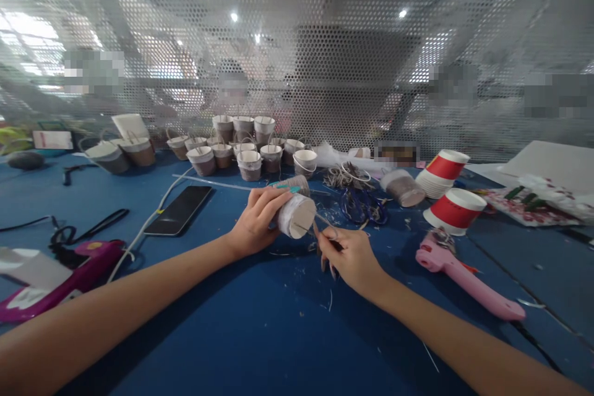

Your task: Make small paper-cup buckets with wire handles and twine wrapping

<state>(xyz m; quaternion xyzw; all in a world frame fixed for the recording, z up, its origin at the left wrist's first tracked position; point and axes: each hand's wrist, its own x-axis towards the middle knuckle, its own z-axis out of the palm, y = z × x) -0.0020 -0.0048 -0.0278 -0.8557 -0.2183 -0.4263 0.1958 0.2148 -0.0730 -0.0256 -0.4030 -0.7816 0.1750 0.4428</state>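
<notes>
My left hand (pixel 256 220) is closed round a small paper cup (pixel 296 215) wrapped in grey material, held on its side with its white bottom facing me. My right hand (pixel 344 252) pinches a thin wire or strand (pixel 325 221) right at the cup's lower edge. Both hands hover just above the blue table (pixel 260 334) near its middle.
Several finished little cups with wire handles (pixel 250 164) stand at the back. Red paper cups (pixel 452 209) and a pink glue gun (pixel 464 278) lie to the right, blue scissors (pixel 364 207) behind my hands. A phone (pixel 179 210) and a magenta glue gun (pixel 69 278) lie left. A perforated metal screen (pixel 297 55) closes the back.
</notes>
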